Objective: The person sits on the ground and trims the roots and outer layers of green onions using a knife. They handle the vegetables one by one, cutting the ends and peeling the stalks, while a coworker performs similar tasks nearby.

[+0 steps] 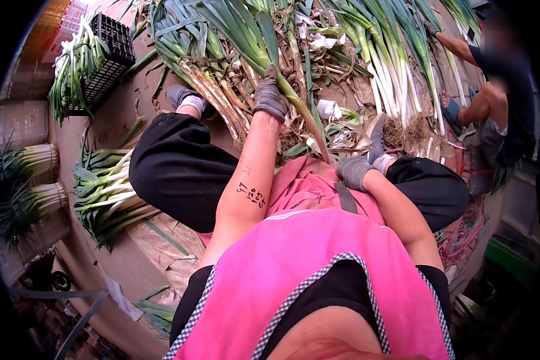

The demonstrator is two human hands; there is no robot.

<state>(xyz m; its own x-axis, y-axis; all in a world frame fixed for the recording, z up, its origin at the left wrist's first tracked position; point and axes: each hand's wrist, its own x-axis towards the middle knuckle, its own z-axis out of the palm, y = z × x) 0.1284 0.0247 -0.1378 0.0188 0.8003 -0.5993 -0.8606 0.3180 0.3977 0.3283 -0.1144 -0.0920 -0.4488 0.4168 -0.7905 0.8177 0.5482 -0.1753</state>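
In the head view, my gloved left hand is closed around a leek. Its green leaves fan out away from me, and its pale root end slants down towards my lap. My right hand, in a grey knit glove, rests with bent fingers on the pink apron, just right of that root end. Whether it grips anything is hidden. Beyond my left hand lies a heap of untrimmed leeks with brownish outer skins. Several cleaner white-stemmed leeks with roots lie ahead to the right.
Torn leaves and dry peelings litter the floor between my feet. A leek pile lies by my left knee. Farther left stand a black crate with leeks over its side and bundled leeks. At right sits another person.
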